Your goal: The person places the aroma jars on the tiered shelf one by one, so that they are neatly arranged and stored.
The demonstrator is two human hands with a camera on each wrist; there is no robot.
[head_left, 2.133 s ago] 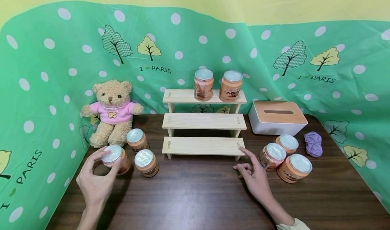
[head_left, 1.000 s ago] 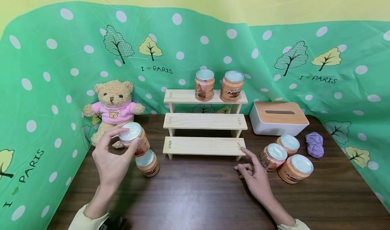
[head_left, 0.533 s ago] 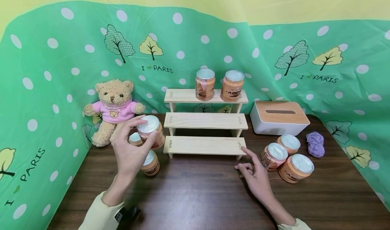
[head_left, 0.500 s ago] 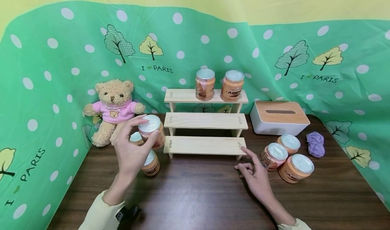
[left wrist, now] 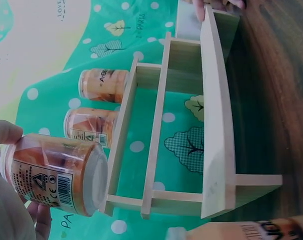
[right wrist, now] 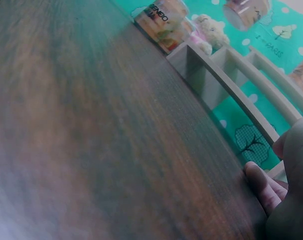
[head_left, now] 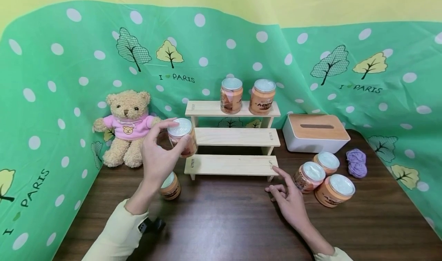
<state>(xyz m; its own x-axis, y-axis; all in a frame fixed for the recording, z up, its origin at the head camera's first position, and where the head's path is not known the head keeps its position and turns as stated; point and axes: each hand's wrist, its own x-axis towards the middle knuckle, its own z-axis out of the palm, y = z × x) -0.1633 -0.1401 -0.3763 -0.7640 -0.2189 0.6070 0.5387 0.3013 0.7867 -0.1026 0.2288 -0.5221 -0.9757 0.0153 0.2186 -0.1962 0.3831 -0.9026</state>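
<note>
My left hand [head_left: 155, 157] grips an orange printed jar [head_left: 183, 138] with a pale silvery lid, thumb on one side and fingers on the other. The jar is lifted, in front of the left end of a three-step wooden shelf [head_left: 231, 165]. In the left wrist view the jar [left wrist: 49, 172] shows a barcode label, its base apart from the shelf. My right hand [head_left: 288, 199] holds nothing; its index fingertip touches the right end of the lowest step, the other fingers loosely bent. Two similar jars, left [head_left: 231, 96] and right [head_left: 262, 97], stand on the top step.
A jar [head_left: 170, 188] stands on the table below my left hand. Three more jars [head_left: 334, 192] cluster right of my right hand, near a tissue box [head_left: 315, 134] and purple yarn [head_left: 356, 163]. A teddy bear [head_left: 127, 128] sits at the back left.
My left hand has lifted the jar off the table, carrying it up and right from beside the bear to the shelf's left end. My right hand has stayed on the shelf.
</note>
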